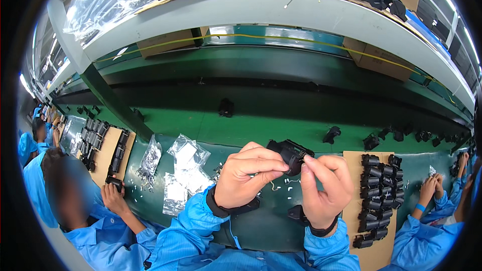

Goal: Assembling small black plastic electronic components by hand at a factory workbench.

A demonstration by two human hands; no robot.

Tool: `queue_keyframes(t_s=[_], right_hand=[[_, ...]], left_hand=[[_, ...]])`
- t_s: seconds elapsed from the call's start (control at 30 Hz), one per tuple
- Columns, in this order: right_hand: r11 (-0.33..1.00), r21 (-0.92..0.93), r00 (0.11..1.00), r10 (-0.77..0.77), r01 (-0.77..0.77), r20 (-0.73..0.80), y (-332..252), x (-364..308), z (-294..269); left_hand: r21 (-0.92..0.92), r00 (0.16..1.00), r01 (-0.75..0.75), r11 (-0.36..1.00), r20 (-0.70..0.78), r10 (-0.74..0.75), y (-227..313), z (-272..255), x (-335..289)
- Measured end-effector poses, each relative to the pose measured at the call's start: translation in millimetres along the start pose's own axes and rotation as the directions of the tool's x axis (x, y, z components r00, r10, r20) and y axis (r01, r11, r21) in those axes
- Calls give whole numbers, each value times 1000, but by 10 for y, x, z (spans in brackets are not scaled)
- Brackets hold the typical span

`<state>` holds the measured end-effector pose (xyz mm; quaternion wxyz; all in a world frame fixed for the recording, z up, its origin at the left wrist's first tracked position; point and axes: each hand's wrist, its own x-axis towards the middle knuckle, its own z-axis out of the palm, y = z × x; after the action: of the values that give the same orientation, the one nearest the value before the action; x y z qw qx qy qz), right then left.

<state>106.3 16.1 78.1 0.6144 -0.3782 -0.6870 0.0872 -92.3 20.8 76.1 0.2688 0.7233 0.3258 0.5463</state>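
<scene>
Above the green bench, a black plastic housing is held up between my two hands. My left hand pinches its near left side between thumb and fingers. At its right edge, my right hand has thumb and forefinger pressed together; whatever small part lies between those fingertips is too small to make out. Below my hands, another black part lies on the bench beside my right wrist. Small white pieces are scattered on the surface between my hands.
Clear plastic bags lie left of my hands. Rows of black housings sit on cardboard at right. Co-workers sit on both sides. A green belt carries black parts beyond the bench, under a loaded shelf.
</scene>
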Motion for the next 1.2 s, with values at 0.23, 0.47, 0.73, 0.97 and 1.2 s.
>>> queue_keyframes(t_s=[0.23,0.47,0.73,0.97,1.2], right_hand=[[974,-143,961,-138,176,239,-52,126,-15],[854,445,958,194,-271,212,39,68,-10],[983,180,974,-75,36,214,14,96,58],[975,209,965,-122,73,233,6,57,122],[948,318,934,-112,-2,339,97,82,0]], left_hand=[[-140,986,162,977,-6,-164,-51,-82,-51],[-430,960,270,861,190,-206,-121,-187,-80],[-395,931,359,846,218,-293,-6,0,-90],[-435,959,279,856,78,-272,2,-29,-108],[-35,992,84,996,93,-80,71,-135,-18]])
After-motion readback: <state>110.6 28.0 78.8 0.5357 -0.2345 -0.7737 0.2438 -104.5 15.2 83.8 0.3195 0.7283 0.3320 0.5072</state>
